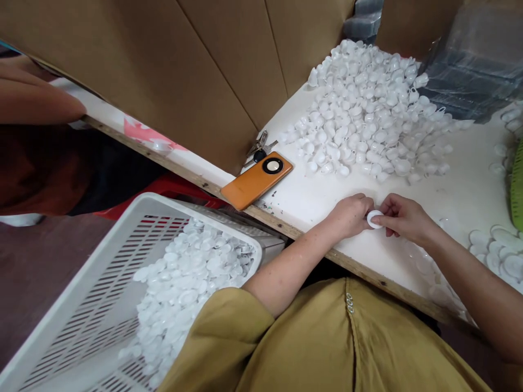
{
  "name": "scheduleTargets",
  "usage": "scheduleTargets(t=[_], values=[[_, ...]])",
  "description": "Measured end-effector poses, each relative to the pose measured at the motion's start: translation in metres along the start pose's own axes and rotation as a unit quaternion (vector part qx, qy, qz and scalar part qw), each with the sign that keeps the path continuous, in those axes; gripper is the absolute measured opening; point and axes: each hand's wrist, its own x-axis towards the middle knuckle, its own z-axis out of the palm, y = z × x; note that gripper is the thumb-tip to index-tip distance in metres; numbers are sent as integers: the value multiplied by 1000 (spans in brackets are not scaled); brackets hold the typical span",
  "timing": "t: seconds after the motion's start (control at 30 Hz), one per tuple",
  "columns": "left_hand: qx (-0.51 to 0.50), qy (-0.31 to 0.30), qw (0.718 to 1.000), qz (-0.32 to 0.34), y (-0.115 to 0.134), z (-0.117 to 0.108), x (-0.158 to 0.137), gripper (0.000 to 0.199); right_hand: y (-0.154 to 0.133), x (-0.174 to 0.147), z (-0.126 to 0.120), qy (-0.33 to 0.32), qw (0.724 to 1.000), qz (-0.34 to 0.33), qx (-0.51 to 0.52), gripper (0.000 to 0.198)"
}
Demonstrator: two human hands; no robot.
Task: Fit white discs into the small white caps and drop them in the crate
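Both my hands meet over the white table (310,196) near its front edge. My left hand (350,214) and my right hand (402,216) pinch a small white plastic cap (373,219) between their fingertips. A big heap of small white plastic pieces (368,109) lies behind my hands. Flat white round lids (496,253) lie to the right of my right forearm.
An orange phone (257,179) and keys (258,149) lie at the table's front left, by a cardboard wall (183,71). A white slotted crate (81,288) holding white caps stands below, left. Another person's arm (36,100) reaches in at far left. A green basket edge (518,185) shows right.
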Motion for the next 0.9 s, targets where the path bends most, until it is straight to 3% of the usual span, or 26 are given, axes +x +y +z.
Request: scheduleTargets(t=[0.2,0.3,0.4,0.67,0.9], values=[[-47,-5,999,15,2,-10,-5,30,-12,1,-2,-19,998,50,-25,30],[-88,-1,996,-6,2,-12,-6,36,-16,2,-3,-21,997,65,-41,29],[-67,-4,997,-32,3,-10,-3,32,-16,5,-3,-27,997,65,-35,27],[13,-112,994,-11,7,-21,16,33,-22,19,-5,-82,991,109,-19,28],[-8,-72,997,-42,8,-20,12,32,-17,4,-3,-45,995,80,46,27]])
